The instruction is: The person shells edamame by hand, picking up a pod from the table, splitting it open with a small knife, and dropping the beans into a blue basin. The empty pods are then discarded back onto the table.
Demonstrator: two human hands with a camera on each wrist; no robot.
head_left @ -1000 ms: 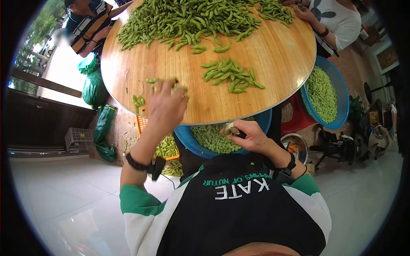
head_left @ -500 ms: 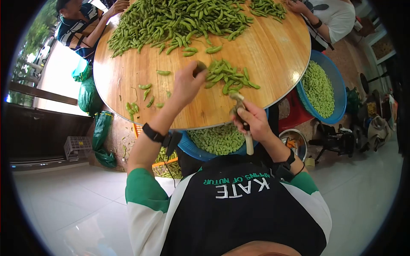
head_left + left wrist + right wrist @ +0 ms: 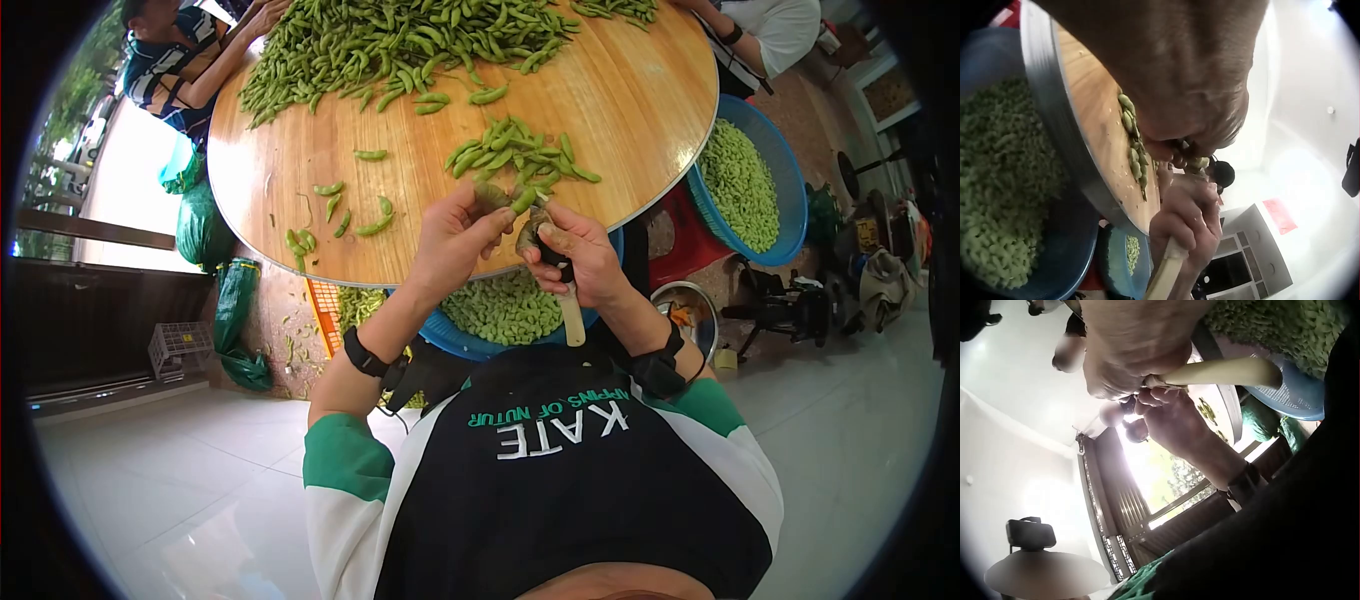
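Bean pod (image 3: 523, 201) pinched by left hand (image 3: 455, 240); right hand (image 3: 587, 262) grips pale-handled tool (image 3: 573, 318); blue basin (image 3: 458, 341) beneath holds shelled beans (image 3: 503, 311).

One round table (image 3: 400, 135), two blue basins (image 3: 793, 197), one metal bowl (image 3: 704, 328) and one pale-handled tool (image 3: 572, 318) show.

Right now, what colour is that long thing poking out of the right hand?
The long thing is pale cream, seen best in the right wrist view.
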